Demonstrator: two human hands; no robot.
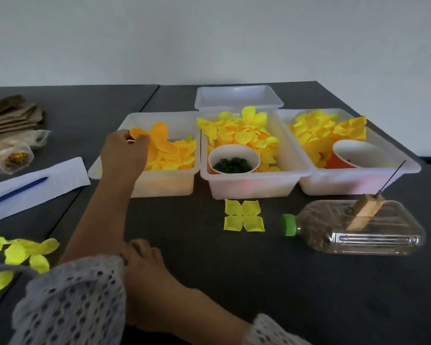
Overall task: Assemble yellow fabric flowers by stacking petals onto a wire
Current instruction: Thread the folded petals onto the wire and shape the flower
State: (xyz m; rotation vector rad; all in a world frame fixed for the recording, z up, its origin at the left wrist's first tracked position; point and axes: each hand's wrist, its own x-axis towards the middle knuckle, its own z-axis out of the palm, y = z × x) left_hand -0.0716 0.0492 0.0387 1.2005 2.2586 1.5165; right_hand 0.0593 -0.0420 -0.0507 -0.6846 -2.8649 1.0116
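up front, left hand (125, 151) fingers (141, 138) pinching orange petal (137, 132)

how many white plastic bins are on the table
4: left bin under the left hand, middle bin, right bin, and an empty one behind the middle.

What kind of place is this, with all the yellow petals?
Probably a craft worktable in a plain room, perhaps a small workshop. White bins hold sorted yellow petals, a wire stands on a bottle, and paper with a pen lies nearby.
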